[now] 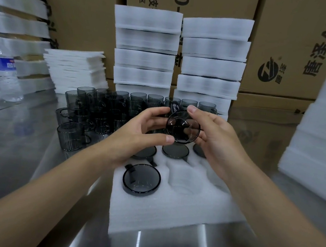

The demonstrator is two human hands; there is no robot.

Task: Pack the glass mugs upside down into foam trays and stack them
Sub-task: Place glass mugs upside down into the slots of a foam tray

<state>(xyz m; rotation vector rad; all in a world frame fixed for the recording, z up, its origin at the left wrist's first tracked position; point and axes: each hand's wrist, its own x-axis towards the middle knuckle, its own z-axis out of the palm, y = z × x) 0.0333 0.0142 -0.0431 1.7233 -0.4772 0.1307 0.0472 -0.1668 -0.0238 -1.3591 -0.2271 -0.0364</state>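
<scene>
A smoky glass mug point(182, 126) is held above the foam tray point(163, 211), tipped so its round end faces me. My left hand point(138, 133) pinches its left side and my right hand point(214, 133) grips its right side. In the tray, one mug point(141, 179) sits upside down in the near-left pocket. More upside-down mugs point(175, 150) fill the far row, partly hidden by my hands. The near-middle pocket point(185, 180) holds nothing. Several upright mugs point(100, 110) stand crowded behind and to the left of the tray.
Two tall stacks of foam trays point(145, 59) point(211, 66) rise behind the mugs, before cardboard boxes point(292, 55). Flat foam sheets point(74, 69) are piled at the left, a water bottle point(5, 76) further left. More foam point(317, 139) stands at the right on the steel table point(19, 151).
</scene>
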